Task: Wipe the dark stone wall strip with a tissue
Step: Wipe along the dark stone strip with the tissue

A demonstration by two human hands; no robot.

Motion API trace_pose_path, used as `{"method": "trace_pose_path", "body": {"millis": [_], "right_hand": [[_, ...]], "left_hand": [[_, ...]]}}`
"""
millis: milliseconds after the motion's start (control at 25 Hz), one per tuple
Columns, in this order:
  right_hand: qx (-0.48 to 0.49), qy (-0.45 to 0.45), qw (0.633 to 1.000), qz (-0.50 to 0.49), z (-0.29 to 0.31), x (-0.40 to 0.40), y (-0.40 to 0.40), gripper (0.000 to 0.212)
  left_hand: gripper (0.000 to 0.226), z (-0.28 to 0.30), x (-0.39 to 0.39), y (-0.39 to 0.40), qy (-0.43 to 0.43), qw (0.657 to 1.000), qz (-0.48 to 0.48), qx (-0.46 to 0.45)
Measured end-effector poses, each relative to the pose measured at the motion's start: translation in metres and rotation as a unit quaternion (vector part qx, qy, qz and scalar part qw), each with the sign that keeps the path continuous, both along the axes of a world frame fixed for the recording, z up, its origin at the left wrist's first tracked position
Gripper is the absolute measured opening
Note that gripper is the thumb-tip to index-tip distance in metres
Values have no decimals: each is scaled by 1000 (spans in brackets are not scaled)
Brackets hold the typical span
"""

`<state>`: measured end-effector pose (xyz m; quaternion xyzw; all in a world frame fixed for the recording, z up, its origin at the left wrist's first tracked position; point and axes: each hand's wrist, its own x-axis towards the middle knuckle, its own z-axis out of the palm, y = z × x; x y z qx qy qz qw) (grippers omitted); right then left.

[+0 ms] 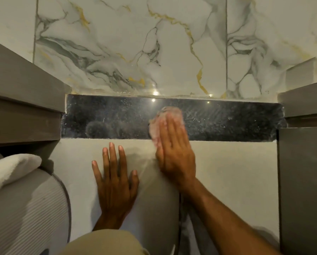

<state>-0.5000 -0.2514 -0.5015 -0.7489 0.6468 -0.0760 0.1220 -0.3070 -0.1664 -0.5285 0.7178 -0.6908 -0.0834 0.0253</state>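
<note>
We've got our right hand [174, 153] flat on the pinkish tissue [165, 122], fingers together, pressing it against the dark stone wall strip [108, 116] near its middle. Our left hand [115, 183] braces on the pale panel [227, 172] below, fingers spread. The tissue looks thin and soft, likely to bunch or tear; a flat palm should hold it best.

Open strip, boxed in at both ends

The dark strip [117, 116] lay bare left and right of the right hand [174, 150], which pressed a tissue [165, 118] flat on it. Grey ledges [25, 100] closed its left end, a grey cabinet [303, 173] its right. The left hand [115, 181] lay spread on the plain wall [227, 172] below; a white towel [10, 170] crowded the lower left.
</note>
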Motion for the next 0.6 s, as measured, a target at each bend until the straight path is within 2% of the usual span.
{"method": "trace_pose_path", "body": {"millis": [80,120,200,280,360,480,520,600], "right_hand": [[5,4,996,-88,1,12,-45,69],[16,1,996,-89,0,25,-63,70],[6,-23,1000,-10,-5,38,-64,69],[-11,-17,998,59,-5,17,-20,66],[-8,6,1000,-19,2,-21,17,69],[13,17,983,-180,2,-33,-29,73],[18,16,985,-172,1,-25,-51,72],[8,4,997,-75,-5,-12,-59,71]], "left_hand": [[77,0,-3,-3,-5,1000,-11,5],[77,-2,-4,-3,-6,1000,-15,6],[77,-4,-3,-4,1,1000,-17,10],[78,-3,-4,-4,5,1000,-28,4],[78,-2,-10,-6,2,999,-43,3],[79,-4,-29,-11,7,997,-75,3],[79,-6,-35,-13,6,996,-86,0],[79,-11,-41,-17,5,996,-93,-3]]}}
